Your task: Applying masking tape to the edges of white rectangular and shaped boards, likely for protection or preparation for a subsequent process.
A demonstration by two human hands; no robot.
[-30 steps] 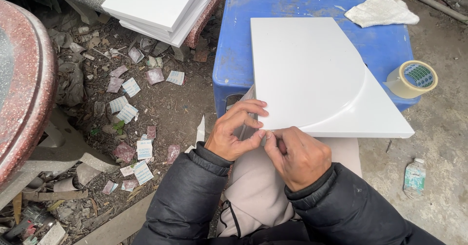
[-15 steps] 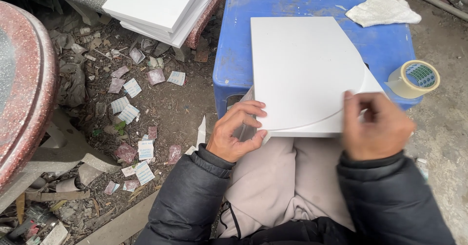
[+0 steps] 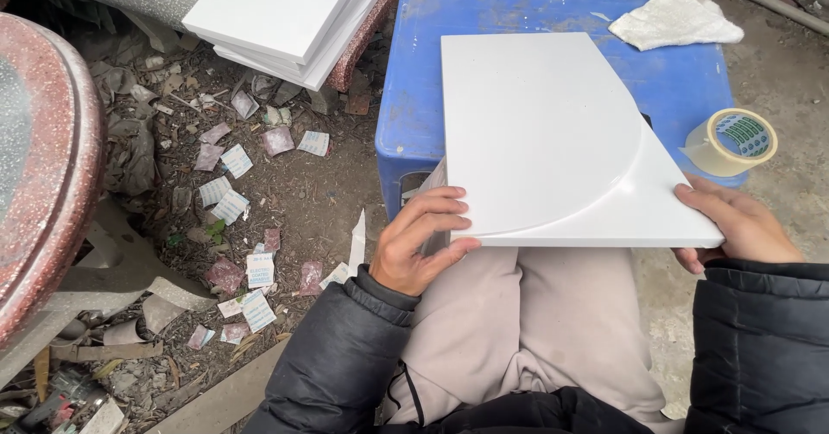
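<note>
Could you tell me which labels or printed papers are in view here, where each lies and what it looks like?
Round printed label inside the tan tape roll: green and white, on the blue plastic stool at right, beyond the right hand.
Small rectangular paper slips: white with blue print, some pinkish, scattered over the dirt left of the stool.
More of these slips: on the ground left of the left hand.
No screens or signs.

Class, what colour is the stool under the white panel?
Blue stool, scuffed and dusty, seen best in the head view.
</note>
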